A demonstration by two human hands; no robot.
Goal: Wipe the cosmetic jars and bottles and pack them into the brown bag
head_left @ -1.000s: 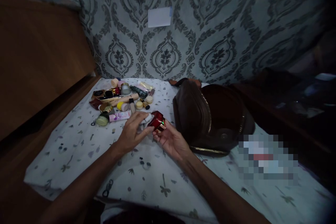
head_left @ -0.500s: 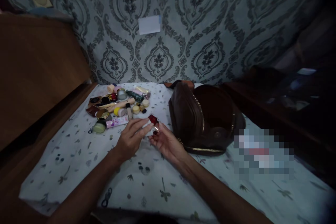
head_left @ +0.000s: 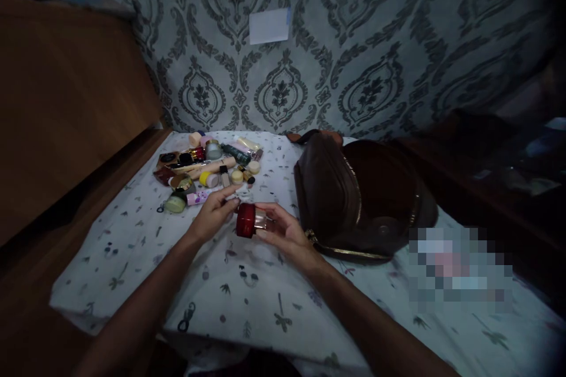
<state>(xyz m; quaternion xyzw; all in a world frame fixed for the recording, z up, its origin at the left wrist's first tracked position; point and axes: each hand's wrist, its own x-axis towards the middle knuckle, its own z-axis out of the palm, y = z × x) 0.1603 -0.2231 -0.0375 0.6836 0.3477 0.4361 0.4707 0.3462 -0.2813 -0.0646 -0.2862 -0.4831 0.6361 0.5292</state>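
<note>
My right hand (head_left: 287, 232) grips a red cosmetic jar (head_left: 246, 221) by its shiny gold-toned end, with the jar lying sideways above the cloth. Just left of it, my left hand (head_left: 214, 212) has its thumb and fingers pinched together on a small white crumpled piece, seemingly a tissue (head_left: 243, 192). The fingertips are close to the jar, and whether they touch it is hard to tell. Beyond my left hand lies a cluster of cosmetics, among them a pink tube (head_left: 197, 197), a green-lidded jar (head_left: 175, 204) and a yellow-capped bottle (head_left: 209, 179).
An open brown leather bag (head_left: 325, 200) with a gold zipper stands right of my right hand. A patterned white cloth (head_left: 145, 271) covers the table. Wooden furniture (head_left: 75, 112) stands at left, a patterned wall (head_left: 283, 94) behind. A blurred-out patch (head_left: 460, 268) lies at right.
My hands have moved apart. The red jar, earlier mostly hidden between them, is now turned sideways in my right hand. My left hand has drawn back leftward. The view has shifted slightly.
</note>
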